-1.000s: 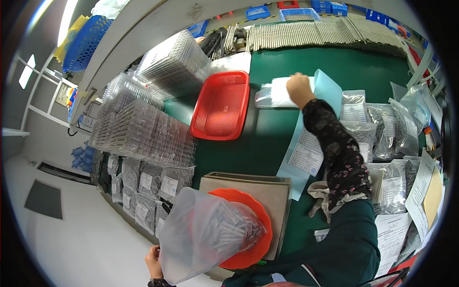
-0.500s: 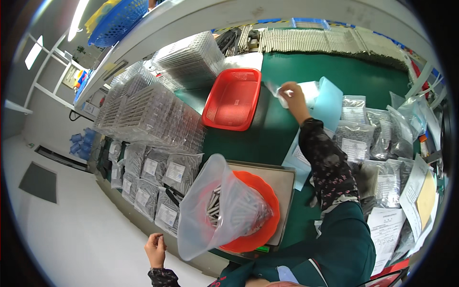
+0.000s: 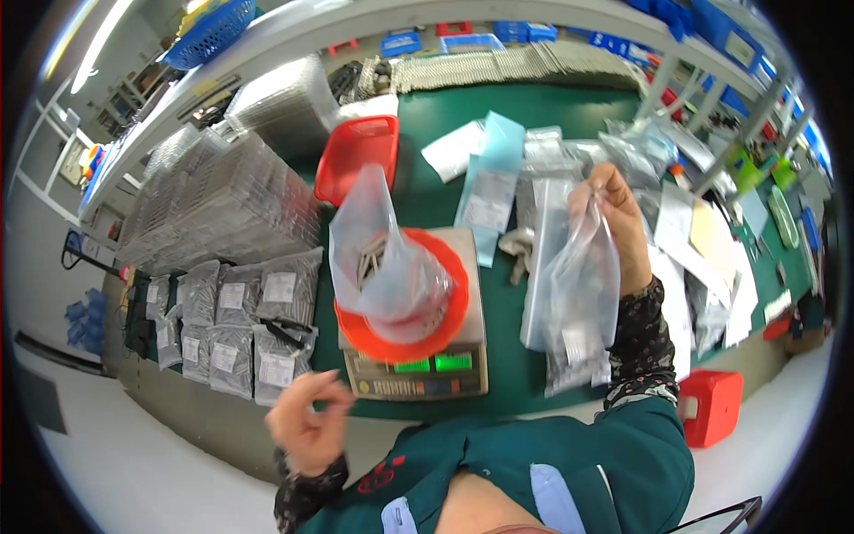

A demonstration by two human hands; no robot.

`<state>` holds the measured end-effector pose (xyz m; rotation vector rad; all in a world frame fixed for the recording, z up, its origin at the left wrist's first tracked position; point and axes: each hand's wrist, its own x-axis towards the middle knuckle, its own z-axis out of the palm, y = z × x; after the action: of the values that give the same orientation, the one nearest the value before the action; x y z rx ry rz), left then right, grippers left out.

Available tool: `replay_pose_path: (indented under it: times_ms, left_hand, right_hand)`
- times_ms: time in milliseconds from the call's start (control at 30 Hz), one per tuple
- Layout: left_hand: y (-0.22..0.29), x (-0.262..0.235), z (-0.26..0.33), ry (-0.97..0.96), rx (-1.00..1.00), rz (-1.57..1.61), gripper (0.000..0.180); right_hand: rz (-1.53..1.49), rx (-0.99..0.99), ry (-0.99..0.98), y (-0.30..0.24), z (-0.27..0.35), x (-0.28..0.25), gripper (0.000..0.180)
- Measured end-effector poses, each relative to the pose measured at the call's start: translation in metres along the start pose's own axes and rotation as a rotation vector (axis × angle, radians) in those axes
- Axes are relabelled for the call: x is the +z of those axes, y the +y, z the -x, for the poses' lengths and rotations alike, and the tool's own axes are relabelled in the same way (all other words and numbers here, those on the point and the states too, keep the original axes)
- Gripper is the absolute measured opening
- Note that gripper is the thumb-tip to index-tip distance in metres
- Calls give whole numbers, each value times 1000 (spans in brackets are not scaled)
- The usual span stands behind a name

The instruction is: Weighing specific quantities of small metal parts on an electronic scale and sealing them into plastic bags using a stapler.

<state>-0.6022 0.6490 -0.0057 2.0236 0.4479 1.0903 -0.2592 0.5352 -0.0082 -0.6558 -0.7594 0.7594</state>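
My right hand (image 3: 618,222) pinches the gathered top of a translucent plastic bag (image 3: 583,276) at the right of the table. A white label and grey contents show at its lower end; I cannot tell whether they are in this bag or under it. My left hand (image 3: 311,423), a little blurred, is loosely curled in front of the table edge, with nothing visible in it. Between the hands, an orange-red basin (image 3: 455,307) sits on a weighing scale (image 3: 418,374). In the basin stands a large open plastic bag (image 3: 365,209) containing metal pins (image 3: 372,258).
Filled, labelled bags (image 3: 233,303) lie at the left, below stacked clear trays (image 3: 231,196). A red basket (image 3: 356,147) stands behind the basin. Blue and white sheets (image 3: 489,191) lie right of it. Papers (image 3: 703,240) and more bags cover the right side.
My right hand has moved from the sheets at the back to the near right, now with a plastic bag. The view has shifted right. My left hand is nearer the scale.
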Motion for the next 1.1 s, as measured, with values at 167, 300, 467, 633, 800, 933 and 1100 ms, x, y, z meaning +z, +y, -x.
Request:
replay_pose_path:
  times_ms: [167,300,467,633,800,933,1100]
  left_hand:
    - [12,61,9,-726,-194,521,62]
    - [-6,66,45,-758,-286,427,17]
    - [-18,37,107,-599,-365,153,17]
    - [-20,8,143,-495,-816,296,17]
    - [-4,5,164,-393,-952,773,21]
    - [2,8,170,-360,-823,581,20]
    - [11,18,174,-491,-639,164,26]
  right_hand:
    - [140,86,-262,5,108,88,5]
    - [381,127,-64,36,175,96,4]
    - [1069,266,407,84,237,120,23]
    - [1092,149,-11,113,254,169,42]
    - [969,456,-233,125,250,184,45]
    - [917,460,-269,127,250,165,20]
    - [1240,135,-492,113,254,153,7]
